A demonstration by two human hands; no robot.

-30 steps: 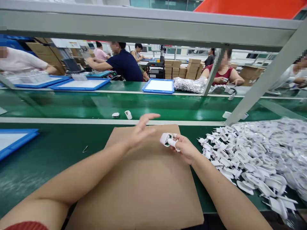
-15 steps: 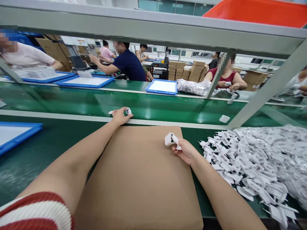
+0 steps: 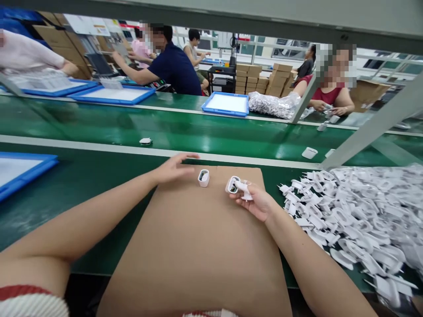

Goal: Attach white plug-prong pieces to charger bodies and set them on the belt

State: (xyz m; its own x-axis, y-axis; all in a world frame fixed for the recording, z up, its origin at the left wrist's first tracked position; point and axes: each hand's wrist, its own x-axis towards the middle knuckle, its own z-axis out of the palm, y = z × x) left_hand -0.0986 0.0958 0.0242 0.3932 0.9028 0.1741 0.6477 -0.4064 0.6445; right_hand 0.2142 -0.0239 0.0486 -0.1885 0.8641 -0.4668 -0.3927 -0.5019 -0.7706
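My right hand (image 3: 254,201) grips a small white plastic charger shell (image 3: 233,184) with a white plug piece against it, held just above the brown cardboard sheet (image 3: 198,255). My left hand (image 3: 173,166) hovers flat and empty at the cardboard's far edge, fingers spread. Another white charger shell (image 3: 203,177) stands on the cardboard just right of the left hand's fingers, apart from them. To the right of my right hand lies a big heap of white plug parts (image 3: 357,215).
One white shell (image 3: 145,141) lies on the green conveyor belt (image 3: 205,141), two more white pieces (image 3: 309,152) further right. A blue tray (image 3: 20,169) sits at my left, another blue tray (image 3: 226,105) across the belt. Several people work opposite. A slanted grey frame post (image 3: 370,127) rises at right.
My left hand reached out to the belt, took a white shell there, drew back and set it on the cardboard, then let go. The right hand stayed put with its shell.
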